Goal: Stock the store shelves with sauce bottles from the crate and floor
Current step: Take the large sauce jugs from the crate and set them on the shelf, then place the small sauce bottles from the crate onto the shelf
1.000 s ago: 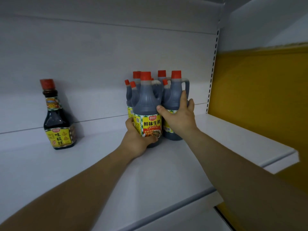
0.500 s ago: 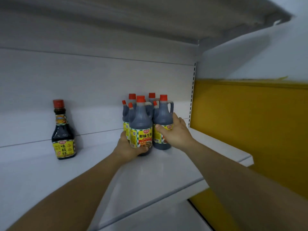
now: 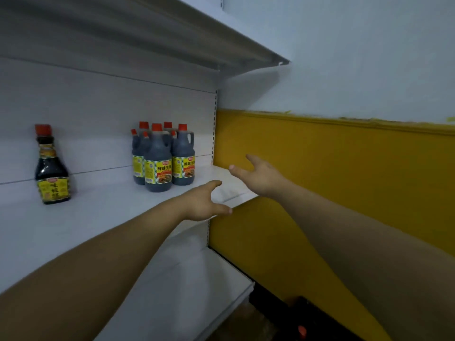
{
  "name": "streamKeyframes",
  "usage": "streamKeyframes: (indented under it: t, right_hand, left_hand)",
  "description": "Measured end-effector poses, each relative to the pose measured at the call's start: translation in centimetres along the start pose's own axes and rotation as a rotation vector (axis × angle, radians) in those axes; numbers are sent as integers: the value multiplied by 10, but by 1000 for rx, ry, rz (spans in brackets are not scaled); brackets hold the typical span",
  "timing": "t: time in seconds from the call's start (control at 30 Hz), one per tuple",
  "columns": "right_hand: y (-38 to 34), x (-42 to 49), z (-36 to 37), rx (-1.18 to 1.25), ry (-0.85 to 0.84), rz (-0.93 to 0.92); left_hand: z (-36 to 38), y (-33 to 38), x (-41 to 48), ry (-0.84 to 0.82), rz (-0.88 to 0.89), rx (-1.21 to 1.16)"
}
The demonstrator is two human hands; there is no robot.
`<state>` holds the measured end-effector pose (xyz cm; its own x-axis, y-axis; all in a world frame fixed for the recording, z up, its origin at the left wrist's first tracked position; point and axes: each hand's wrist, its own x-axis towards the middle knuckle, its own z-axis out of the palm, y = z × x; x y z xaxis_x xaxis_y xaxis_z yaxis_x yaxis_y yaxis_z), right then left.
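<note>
Hiding most of their back row, the sauce bottles (image 3: pixel 162 158) stand upright, caps up, clustered on the shelf (image 3: pixel 103 212) just left of the left hand (image 3: pixel 204 205) and right hand (image 3: pixel 261 175). Both hover empty, fingers spread. A blurred single bottle (image 3: pixel 51 166) stands farther left.

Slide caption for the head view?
Left hand and right hand open, clear of jugs on shelf; lone bottle far left.
</note>
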<state>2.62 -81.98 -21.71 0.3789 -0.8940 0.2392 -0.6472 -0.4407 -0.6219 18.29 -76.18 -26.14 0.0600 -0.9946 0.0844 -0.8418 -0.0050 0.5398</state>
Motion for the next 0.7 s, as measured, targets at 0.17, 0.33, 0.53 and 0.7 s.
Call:
streamKeyframes:
  t: [0.17, 0.33, 0.53, 0.7]
  right_hand:
    - [31, -66, -34, -68, 48, 87]
    - [68, -115, -48, -143, 109, 236]
    - [129, -165, -40, -131, 81, 452]
    - [197, -202, -27, -121, 67, 606]
  left_hand:
    - [45, 46, -24, -181, 127, -18]
    - [88, 66, -40, -313, 175, -19]
    - [144, 76, -47, -487, 204, -48]
    - [216, 81, -37, -695, 169, -36]
